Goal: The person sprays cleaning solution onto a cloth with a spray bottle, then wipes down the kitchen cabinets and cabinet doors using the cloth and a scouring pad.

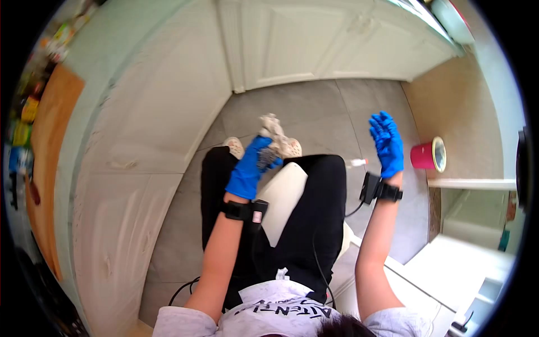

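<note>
- Rag & grey mesh scrubber in L hand, blue glove, fingers curled tight round both, nr pale shoes.
- R hand, also gloved: fingers loosely bent, part open, holding nothing.
- Floor: grey tile.
- Pink tub just beside R hand.
- Pale cabinets ahead & on L; wooden board on L counter.

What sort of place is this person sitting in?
Probably a home kitchen: white panelled cabinets stand along the floor, and on the left a wooden board lies on a pale green counter, beside colourful packages.
</note>
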{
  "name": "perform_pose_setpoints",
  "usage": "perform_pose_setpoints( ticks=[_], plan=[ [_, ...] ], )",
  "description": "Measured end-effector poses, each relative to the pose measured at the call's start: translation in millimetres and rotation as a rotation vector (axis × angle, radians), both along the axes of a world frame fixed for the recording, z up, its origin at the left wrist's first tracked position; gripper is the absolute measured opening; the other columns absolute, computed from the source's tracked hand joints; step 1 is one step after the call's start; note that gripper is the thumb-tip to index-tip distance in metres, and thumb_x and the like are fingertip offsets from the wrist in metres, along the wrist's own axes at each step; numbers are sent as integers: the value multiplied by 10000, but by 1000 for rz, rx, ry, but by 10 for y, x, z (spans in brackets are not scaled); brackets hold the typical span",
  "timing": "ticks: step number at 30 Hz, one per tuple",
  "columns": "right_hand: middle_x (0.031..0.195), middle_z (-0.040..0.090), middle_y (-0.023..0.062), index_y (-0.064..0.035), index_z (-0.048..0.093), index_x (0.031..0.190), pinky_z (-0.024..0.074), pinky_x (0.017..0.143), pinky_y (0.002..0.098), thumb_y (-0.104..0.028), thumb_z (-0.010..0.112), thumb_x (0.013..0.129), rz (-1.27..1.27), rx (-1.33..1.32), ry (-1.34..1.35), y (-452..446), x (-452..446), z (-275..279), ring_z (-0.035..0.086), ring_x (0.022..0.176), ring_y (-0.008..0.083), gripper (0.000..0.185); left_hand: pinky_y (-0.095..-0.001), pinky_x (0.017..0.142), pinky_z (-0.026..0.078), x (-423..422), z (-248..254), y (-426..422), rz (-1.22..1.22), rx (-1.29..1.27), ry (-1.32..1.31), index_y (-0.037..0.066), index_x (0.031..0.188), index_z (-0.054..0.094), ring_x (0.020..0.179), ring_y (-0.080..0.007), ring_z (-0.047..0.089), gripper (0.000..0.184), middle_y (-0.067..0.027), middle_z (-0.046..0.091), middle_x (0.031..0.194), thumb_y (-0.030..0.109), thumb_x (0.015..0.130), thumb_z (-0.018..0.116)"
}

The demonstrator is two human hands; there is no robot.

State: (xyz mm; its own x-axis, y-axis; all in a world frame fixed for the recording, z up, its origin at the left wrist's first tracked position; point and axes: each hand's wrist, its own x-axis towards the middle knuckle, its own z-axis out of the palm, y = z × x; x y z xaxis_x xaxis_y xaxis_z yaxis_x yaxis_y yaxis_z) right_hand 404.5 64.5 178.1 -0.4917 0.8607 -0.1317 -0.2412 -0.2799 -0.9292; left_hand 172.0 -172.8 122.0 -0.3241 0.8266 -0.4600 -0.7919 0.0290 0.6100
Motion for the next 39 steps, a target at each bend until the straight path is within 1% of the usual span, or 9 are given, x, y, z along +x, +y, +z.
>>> perform_pose_setpoints(
  ticks=[5,7,8,11,14,17,21,30,39],
  plan=[
    [514,481,23,-148,423,517,389,450,272,-141,464,762,-359,81,-520,975,1873,-1838,475,476,139,248,-252,478,502,-27,-220,132,26,331,-109,21,1123,435,688,-180,596,346,-134,572,943,189,821,452],
    [465,431,32,-141,436,465,370,434,284,-92,439,708,-143,819,-1606,1264,2550,-3280,445,444,149,247,-256,589,507,-7,-209,314,-203,108,811,9,1184,370,800,-177,571,392,-140,508,1070,143,821,429],
    [523,433,49,-108,449,741,377,459,320,-103,505,687,-462,331,-1351,916,2364,-3394,425,466,164,78,-257,626,508,37,-220,423,-279,17,1121,5,1205,348,837,-177,563,409,-143,487,1113,127,821,421],
    [809,495,132,-96,205,1251,419,614,401,-101,678,586,-519,-297,-1145,362,2098,-3730,479,697,226,815,-270,770,461,136,-239,808,-137,158,931,-12,1223,315,917,-181,522,427,-136,429,1186,124,826,395],
    [1129,405,173,-92,109,1304,389,820,400,-107,730,542,-503,-311,-1170,227,1823,-3568,442,983,266,983,-280,845,415,340,-50,1217,-284,12,914,-17,1249,270,984,-199,488,480,-141,366,1244,162,822,394],
    [1305,214,150,-74,62,1320,274,966,359,-97,761,510,-500,-239,-1217,213,1502,-3480,302,1161,260,1070,-279,817,438,372,-240,1436,-3,168,-196,-19,1268,226,1012,-231,479,546,-146,343,1263,210,808,410],
    [1297,217,171,-37,111,1307,287,972,363,-136,774,522,-740,42,-924,399,1348,-3877,276,1181,291,1032,-228,713,435,517,21,1726,-133,-214,305,2,1013,528,819,-128,557,297,-70,557,1067,17,717,544],
    [1167,407,134,-17,280,1233,328,905,333,-230,695,675,-653,185,-860,805,1350,-4106,411,1075,244,727,-286,812,420,364,-240,1874,-50,161,-335,-4,1250,279,951,-211,475,500,-162,350,1253,170,816,455],
    [980,472,36,-31,417,1144,411,724,240,-65,568,741,-295,250,-302,1313,249,-1867,533,776,129,431,-268,549,500,-57,-616,1382,128,10,-434,87,1137,436,749,-225,578,381,-77,540,1010,330,845,403]
  ],
)
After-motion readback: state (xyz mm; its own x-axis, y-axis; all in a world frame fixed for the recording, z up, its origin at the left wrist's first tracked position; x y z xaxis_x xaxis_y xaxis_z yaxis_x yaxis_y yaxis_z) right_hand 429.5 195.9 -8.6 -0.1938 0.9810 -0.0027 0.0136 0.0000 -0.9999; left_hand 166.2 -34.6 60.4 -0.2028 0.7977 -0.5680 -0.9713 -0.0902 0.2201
